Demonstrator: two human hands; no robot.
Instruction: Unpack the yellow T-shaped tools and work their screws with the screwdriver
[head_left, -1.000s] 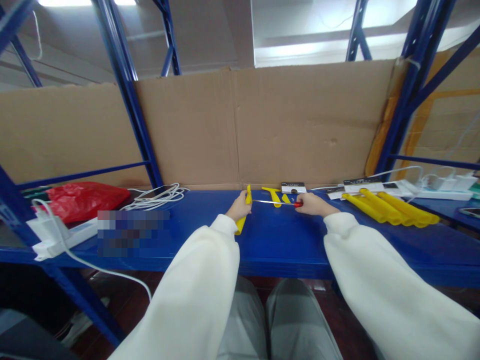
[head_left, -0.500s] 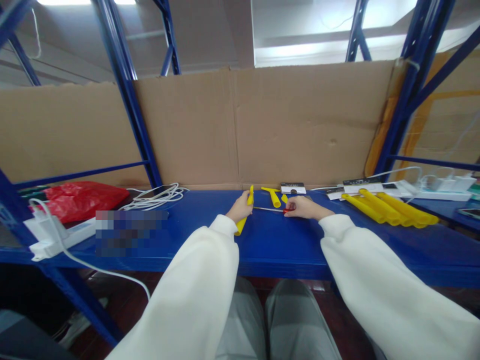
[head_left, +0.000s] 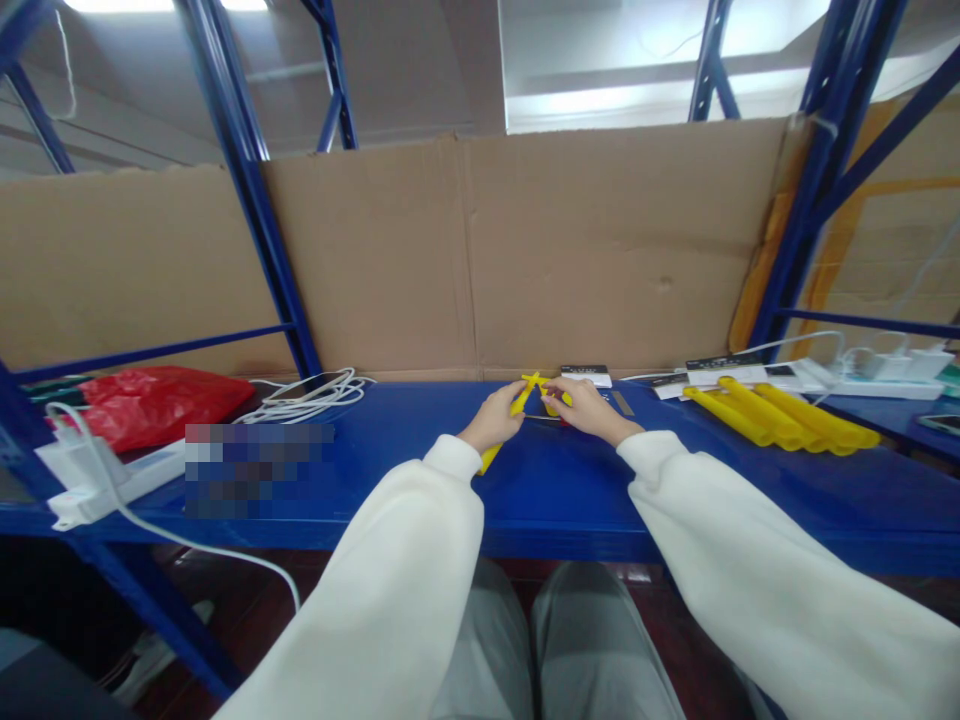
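Observation:
In my left hand (head_left: 495,418) is a long yellow plastic tube-like piece (head_left: 491,458), tilted, its upper end rising past my fingers. My right hand (head_left: 586,406) has come close on the right, its fingers closed at a yellow plastic piece (head_left: 558,404) that they partly cover. Yellow ends cross between the two hands, and which piece each belongs to is hard to make out. Below the right fingers lies a screwdriver, of which the thin metal shaft (head_left: 541,418) shows; its red handle is mostly hidden by the hand.
Several yellow tubes (head_left: 780,415) lie at the right beside black-and-white boxes (head_left: 724,370) and a power strip. A small box (head_left: 586,375) stands behind my right hand. At left are white cables (head_left: 315,395), a red bag (head_left: 165,400) and another power strip (head_left: 154,470). Cardboard (head_left: 480,260) closes the back.
My right hand has let go of the screwdriver and moved left to the yellow pieces, near my left hand. The left hand, still holding its yellow piece, has shifted slightly right.

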